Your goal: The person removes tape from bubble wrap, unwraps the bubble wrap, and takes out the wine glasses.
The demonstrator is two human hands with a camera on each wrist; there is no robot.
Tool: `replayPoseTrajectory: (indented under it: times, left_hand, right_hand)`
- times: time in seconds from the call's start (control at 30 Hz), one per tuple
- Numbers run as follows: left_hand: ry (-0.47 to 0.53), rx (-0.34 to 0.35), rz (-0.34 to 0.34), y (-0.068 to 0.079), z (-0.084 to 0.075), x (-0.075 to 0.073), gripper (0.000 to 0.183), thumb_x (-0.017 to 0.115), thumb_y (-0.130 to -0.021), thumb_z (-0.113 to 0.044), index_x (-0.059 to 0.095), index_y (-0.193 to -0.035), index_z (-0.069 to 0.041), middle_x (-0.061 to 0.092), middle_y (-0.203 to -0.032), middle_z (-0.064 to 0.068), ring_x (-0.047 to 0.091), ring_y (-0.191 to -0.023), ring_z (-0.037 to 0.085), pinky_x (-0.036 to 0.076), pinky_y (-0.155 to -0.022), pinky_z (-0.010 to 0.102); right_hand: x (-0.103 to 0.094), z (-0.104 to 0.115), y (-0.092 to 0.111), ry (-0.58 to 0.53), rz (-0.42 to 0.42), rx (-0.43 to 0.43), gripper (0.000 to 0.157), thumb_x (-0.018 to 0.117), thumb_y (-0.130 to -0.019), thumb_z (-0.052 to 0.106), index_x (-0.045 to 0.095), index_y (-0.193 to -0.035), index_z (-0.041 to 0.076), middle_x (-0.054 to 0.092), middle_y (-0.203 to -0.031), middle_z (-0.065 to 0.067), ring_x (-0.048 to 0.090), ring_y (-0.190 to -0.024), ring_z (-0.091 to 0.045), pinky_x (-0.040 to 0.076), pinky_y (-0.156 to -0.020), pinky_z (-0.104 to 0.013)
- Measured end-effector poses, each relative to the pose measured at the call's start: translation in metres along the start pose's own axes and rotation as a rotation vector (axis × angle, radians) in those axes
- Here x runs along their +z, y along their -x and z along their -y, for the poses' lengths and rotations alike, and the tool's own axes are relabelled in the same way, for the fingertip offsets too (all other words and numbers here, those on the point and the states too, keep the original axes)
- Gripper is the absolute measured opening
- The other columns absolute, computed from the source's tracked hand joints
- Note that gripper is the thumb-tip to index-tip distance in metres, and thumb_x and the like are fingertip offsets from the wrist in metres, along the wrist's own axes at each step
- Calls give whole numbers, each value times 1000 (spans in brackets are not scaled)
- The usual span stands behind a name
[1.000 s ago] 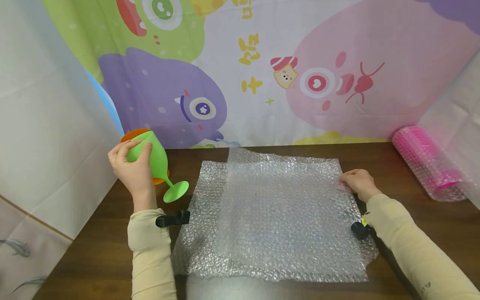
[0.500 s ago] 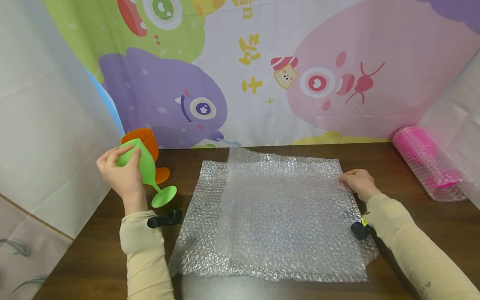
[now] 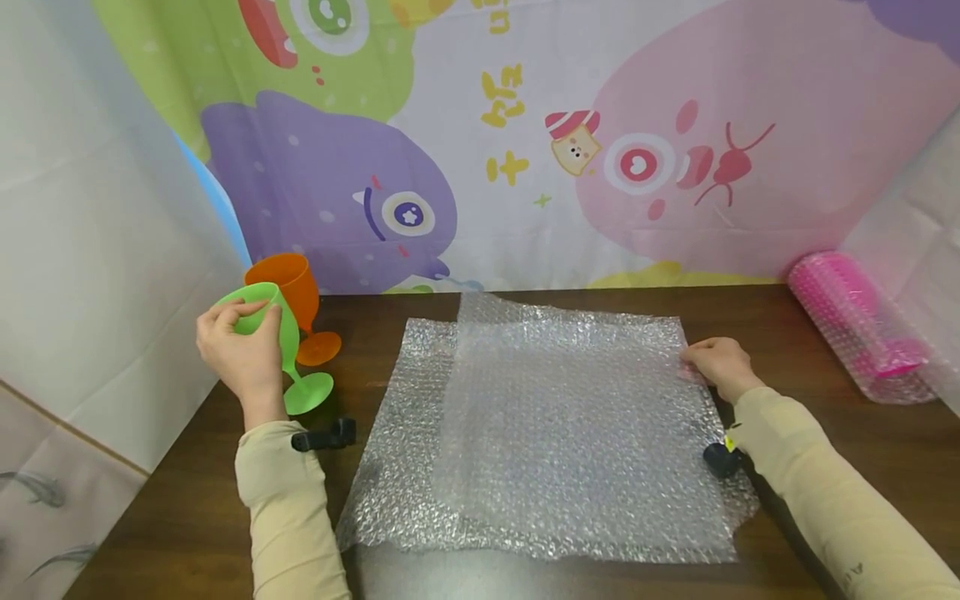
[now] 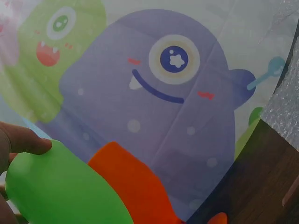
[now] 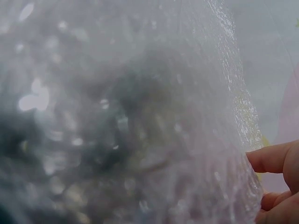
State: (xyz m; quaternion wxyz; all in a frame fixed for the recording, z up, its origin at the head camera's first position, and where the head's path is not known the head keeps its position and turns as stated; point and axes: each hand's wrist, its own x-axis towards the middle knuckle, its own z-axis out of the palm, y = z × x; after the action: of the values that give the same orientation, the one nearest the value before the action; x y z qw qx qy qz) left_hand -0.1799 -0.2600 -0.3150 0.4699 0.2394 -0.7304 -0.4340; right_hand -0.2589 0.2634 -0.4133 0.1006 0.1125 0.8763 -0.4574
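Note:
At the left of the table a green goblet (image 3: 288, 333) stands nearly upright, and my left hand (image 3: 243, 346) pinches its rim between thumb and fingers. Right behind it an orange goblet (image 3: 303, 292) is upright on its round foot. The left wrist view shows the green bowl (image 4: 65, 186) with the thumb at its edge. Across the table lies bubble wrap (image 3: 570, 425) in overlapping sheets. My right hand (image 3: 722, 365) pinches its right edge; in the right wrist view the fingers (image 5: 271, 158) are at the margin of the bubble wrap (image 5: 187, 116).
A pink roll (image 3: 840, 292) wrapped in bubble plastic lies at the back right of the wooden table (image 3: 187, 517). Behind the table hangs a cartoon-printed curtain (image 3: 510, 233), and a white panel (image 3: 97, 250) bounds the left side.
My left hand has moved left and slightly down with the green goblet, which has turned from tilted to nearly upright. More of the orange goblet shows. The right hand holds its place.

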Motion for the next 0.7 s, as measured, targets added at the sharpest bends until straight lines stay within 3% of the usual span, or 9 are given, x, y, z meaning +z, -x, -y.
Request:
replayPoseTrajectory:
  times: [0.23, 0.7]
  left_hand:
    - [-15, 0, -9, -3, 12, 3, 22, 71, -73, -18, 71, -87, -1, 48, -94, -15, 45, -110, 17, 29, -97, 26]
    - [-24, 101, -49, -3, 30, 8, 16, 68, -74, -13, 70, -81, 1, 50, -95, -8, 37, -120, 16, 20, -105, 24]
  right_hand:
    - [0, 2, 0, -23, 12, 16, 42, 52, -89, 17, 49, -117, -14, 55, -97, -13, 53, -64, -3, 48, -58, -19]
    - [0, 1, 0, -15, 10, 15, 44, 53, -89, 18, 48, -118, -14, 56, -97, -13, 53, -64, -4, 47, -58, -19]
